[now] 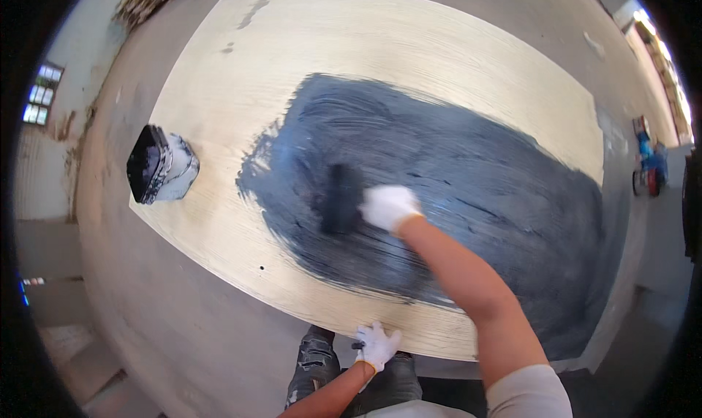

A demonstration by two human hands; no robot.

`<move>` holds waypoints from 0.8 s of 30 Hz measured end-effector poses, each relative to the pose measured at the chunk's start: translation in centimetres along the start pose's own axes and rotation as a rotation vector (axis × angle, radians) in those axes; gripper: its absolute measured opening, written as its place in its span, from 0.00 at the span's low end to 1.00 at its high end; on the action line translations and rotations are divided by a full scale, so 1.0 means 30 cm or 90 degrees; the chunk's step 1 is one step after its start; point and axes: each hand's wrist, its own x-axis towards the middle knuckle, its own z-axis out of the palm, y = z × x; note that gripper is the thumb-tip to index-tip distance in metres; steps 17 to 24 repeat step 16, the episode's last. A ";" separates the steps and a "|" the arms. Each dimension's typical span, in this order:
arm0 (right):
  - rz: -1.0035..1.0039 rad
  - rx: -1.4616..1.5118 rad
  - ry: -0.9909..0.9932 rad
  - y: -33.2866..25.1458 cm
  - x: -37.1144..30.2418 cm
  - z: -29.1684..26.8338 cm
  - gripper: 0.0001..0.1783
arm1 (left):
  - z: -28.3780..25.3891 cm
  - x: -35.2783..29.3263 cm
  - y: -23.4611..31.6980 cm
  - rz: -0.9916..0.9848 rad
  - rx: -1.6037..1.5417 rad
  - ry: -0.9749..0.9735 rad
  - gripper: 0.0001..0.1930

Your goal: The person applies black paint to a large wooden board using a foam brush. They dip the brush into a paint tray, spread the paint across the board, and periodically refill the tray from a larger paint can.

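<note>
My right hand [391, 207], in a white glove, grips a wide black brush [342, 198] that is blurred by motion. The brush is against a large pale wood-grained board [241, 111], within a broad area of wet dark paint [468, 177]. Streaks run through the paint, and its edges are ragged. At the board's near edge rests my left hand [377, 345], also gloved in white, its fingers spread; a small dark patch shows beside its thumb. Near the board's left corner stands a paint-smeared bucket [180, 169] with a dark, angular opening.
My legs in ripped dark trousers [314, 363] stand close to the near edge. Grey floor [183, 286] surrounds the board. Off to the right is a blue and red machine [649, 158]. Stacked wood [150, 1] lies at the far left, and a wall with a window [42, 94] rises on the left.
</note>
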 end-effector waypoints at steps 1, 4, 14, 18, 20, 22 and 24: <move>0.064 0.022 -0.004 0.077 -0.059 0.041 0.24 | -0.032 -0.021 -0.019 0.024 -0.028 -0.032 0.38; 0.355 0.088 0.039 0.267 -0.371 0.093 0.30 | -0.172 -0.050 -0.071 0.095 -0.101 -0.197 0.41; 0.403 -0.031 0.148 -0.053 -0.173 0.103 0.30 | -0.529 0.058 -0.553 0.260 -0.239 -0.425 0.38; 0.344 -0.005 0.064 -0.384 0.173 -0.083 0.32 | -0.602 0.106 -0.610 0.243 -0.271 -0.439 0.40; 0.344 -0.005 0.064 -0.384 0.173 -0.083 0.32 | -0.602 0.106 -0.610 0.243 -0.271 -0.439 0.40; 0.344 -0.005 0.064 -0.384 0.173 -0.083 0.32 | -0.602 0.106 -0.610 0.243 -0.271 -0.439 0.40; 0.344 -0.005 0.064 -0.384 0.173 -0.083 0.32 | -0.602 0.106 -0.610 0.243 -0.271 -0.439 0.40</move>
